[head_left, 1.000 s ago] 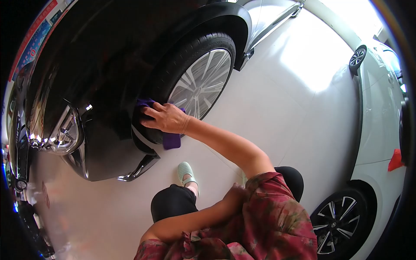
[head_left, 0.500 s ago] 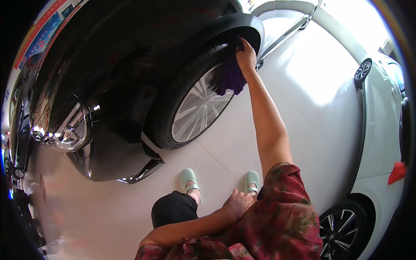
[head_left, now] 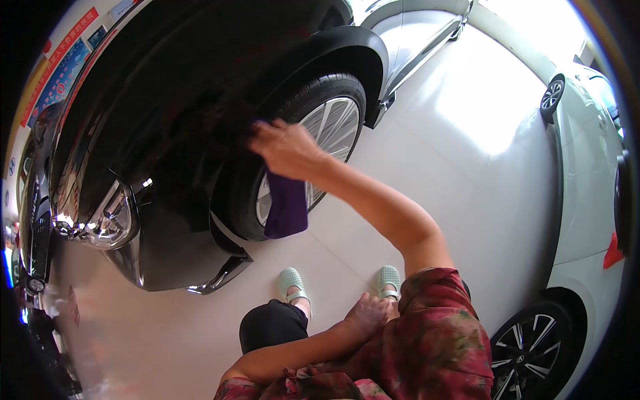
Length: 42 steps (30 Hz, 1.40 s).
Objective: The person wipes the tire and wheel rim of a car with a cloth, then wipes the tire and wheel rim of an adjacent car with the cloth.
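Note:
My right hand [head_left: 288, 148] is closed on a purple cloth [head_left: 288, 208] at the wheel arch of a black car [head_left: 180, 87]. The cloth hangs down in front of the tyre [head_left: 241, 200] and part of the silver wheel rim [head_left: 337, 127]. My left hand [head_left: 368, 315] rests near my lap with its fingers curled; whether anything is inside them is hidden.
A light car [head_left: 587, 193] stands on the right, with a dark wheel [head_left: 527, 353] and a red item [head_left: 613, 251] on it. The headlight [head_left: 110, 217] and bumper corner [head_left: 223, 275] are at the left. My feet in green clogs [head_left: 291, 283] stand on the pale floor [head_left: 413, 167].
In the last half second, my right hand has moved down and left with the cloth, from the top of the tyre along the arch. My left hand has stayed near my lap.

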Tool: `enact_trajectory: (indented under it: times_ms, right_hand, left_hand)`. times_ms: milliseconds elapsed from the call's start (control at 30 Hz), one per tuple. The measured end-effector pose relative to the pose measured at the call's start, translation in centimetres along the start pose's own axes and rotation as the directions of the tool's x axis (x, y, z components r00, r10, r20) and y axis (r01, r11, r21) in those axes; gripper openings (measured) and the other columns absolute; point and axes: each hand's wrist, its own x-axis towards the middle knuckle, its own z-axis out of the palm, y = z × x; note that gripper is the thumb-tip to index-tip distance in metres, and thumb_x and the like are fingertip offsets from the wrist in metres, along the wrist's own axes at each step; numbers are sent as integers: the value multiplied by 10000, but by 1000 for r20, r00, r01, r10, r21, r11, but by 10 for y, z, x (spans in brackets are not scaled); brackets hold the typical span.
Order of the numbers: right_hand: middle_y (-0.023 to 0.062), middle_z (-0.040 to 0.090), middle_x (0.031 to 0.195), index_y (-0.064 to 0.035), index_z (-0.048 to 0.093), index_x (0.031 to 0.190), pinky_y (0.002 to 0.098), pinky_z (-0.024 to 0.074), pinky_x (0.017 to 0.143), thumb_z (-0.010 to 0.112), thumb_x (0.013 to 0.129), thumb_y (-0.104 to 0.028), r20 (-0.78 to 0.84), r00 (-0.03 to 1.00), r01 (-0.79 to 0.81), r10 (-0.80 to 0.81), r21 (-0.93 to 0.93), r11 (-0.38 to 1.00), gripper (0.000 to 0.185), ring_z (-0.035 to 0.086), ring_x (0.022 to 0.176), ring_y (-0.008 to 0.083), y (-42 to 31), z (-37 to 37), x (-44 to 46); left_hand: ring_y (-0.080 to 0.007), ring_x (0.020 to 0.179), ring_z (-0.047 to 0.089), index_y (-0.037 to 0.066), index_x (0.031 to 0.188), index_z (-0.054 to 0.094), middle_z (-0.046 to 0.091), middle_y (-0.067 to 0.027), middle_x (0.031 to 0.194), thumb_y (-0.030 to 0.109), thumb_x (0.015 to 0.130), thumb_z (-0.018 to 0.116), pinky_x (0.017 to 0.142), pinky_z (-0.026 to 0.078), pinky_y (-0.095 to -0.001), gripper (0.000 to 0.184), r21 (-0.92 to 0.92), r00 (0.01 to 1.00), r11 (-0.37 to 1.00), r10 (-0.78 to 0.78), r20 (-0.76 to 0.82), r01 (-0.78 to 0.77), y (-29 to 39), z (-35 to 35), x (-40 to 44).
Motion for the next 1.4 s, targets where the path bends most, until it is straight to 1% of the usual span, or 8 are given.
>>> enact_trajectory:
  times_ms: [200,367,567,667,767,867,967,1400]
  right_hand:
    - [78,613,1281,-168,611,1261,389,555,777,548,759,-67,-335,826,-447,453,98,889,516,668,988,296,147,19,-19]
    - [100,593,1302,-186,545,1330,413,536,847,571,789,-91,-248,633,-684,733,263,680,550,625,1086,317,206,51,-43]
    - [183,548,1207,-22,348,1412,469,537,721,616,802,-153,-269,421,-826,866,282,488,679,652,890,408,156,105,-61]
    - [313,449,1380,57,323,1431,440,537,810,608,793,-127,-224,656,-655,721,305,691,722,638,1007,405,95,102,-81]
    - [235,455,1401,59,398,1376,414,508,914,495,815,-36,-139,881,-407,453,266,874,578,471,1288,357,24,54,-81]
    - [202,507,1363,-14,426,1413,386,551,813,509,821,-38,178,961,-268,211,420,867,599,592,1141,342,-1,3,-91]
    - [169,576,1244,-62,482,1372,370,555,717,539,818,-47,100,982,115,-158,341,933,557,673,934,293,-27,-31,-118]
    - [127,609,1200,-77,560,1263,395,542,765,564,810,-45,48,990,-139,131,438,888,455,665,939,307,-105,-146,-279]
  left_hand:
    - [-171,820,590,108,1025,587,547,-12,862,259,856,525,729,426,-357,235,97,981,995,30,-193,-11,-4,23,-2]
    - [-178,754,559,129,954,571,518,-4,825,268,851,523,677,392,-361,180,101,966,995,41,-254,-15,-1,22,4]
    - [-183,783,578,126,935,571,543,-19,841,273,845,520,689,394,-360,179,76,999,997,-36,29,34,9,2,11]
    - [-195,817,616,119,935,561,579,-44,859,293,840,581,690,425,-360,199,2,1000,1000,-21,-12,21,13,12,11]
    - [-227,824,643,111,943,550,605,-66,862,317,814,661,686,464,-375,268,-57,996,995,-86,26,87,20,34,22]
    - [-285,856,646,105,996,565,614,-91,875,355,845,649,712,499,-416,304,-117,987,989,-70,147,88,6,42,30]
    - [-322,912,629,86,1039,579,626,-125,940,350,902,591,763,515,-452,297,-116,989,989,-77,128,92,-20,48,25]
    - [-366,1036,590,49,1063,644,611,-211,1096,343,940,554,916,452,-430,331,-275,886,848,-395,243,453,-46,-59,-81]
